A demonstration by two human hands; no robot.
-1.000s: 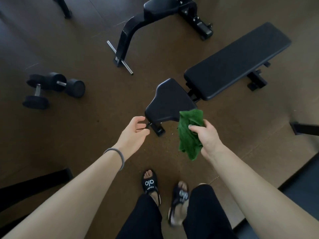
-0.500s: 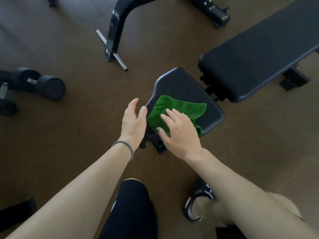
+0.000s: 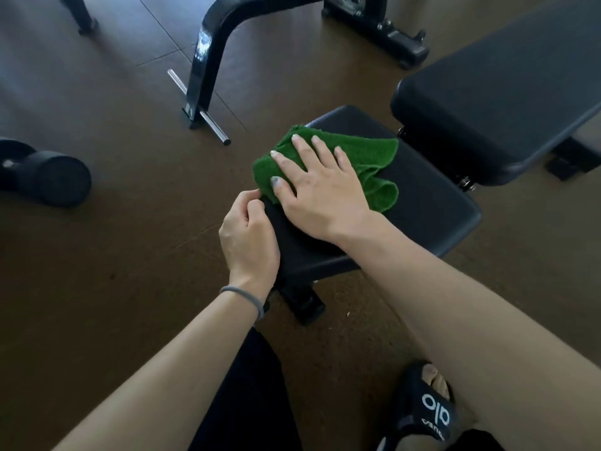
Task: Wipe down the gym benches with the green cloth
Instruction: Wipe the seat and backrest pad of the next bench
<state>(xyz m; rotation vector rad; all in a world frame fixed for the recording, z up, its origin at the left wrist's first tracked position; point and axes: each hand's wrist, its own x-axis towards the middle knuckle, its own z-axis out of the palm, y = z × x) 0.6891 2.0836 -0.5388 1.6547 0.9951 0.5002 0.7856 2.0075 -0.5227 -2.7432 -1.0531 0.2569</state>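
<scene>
The right hand (image 3: pixel 320 193) lies flat on the green cloth (image 3: pixel 361 157), fingers straight and spread, palm pressing the cloth down onto the seat pad (image 3: pixel 422 203) of the gym bench. The fingertips reach the cloth's far-left edge, and the thumb points toward the pad's near-left rim. The cloth is bunched and folded, sitting on the far-left part of the seat pad, with one loose fold curling out from under the hand toward the pad's middle.

The left hand (image 3: pixel 248 236) is at the near-left rim of the same pad, just beside the right thumb. Its fingers are curled in, and the fingertips meet at the cloth's corner or the pad's edge; I cannot tell which of the two it is pinching. A grey hair tie (image 3: pixel 244 296) circles that wrist.

Beyond the seat pad, to its right, the long back pad (image 3: pixel 507 102) of the bench stretches away, separated from the seat by a narrow gap. Under the seat's near end a black foot of the frame (image 3: pixel 305 307) touches the brown floor (image 3: pixel 113 255). Left of the seat pad stands a black curved frame leg (image 3: pixel 208 60) with a chrome crossbar (image 3: pixel 201 109) at its base. Farther left, well apart from the pad, lies a black dumbbell (image 3: pixel 48 177). Nearer than the pad, a black sandal (image 3: pixel 429 415) shows on one foot.
</scene>
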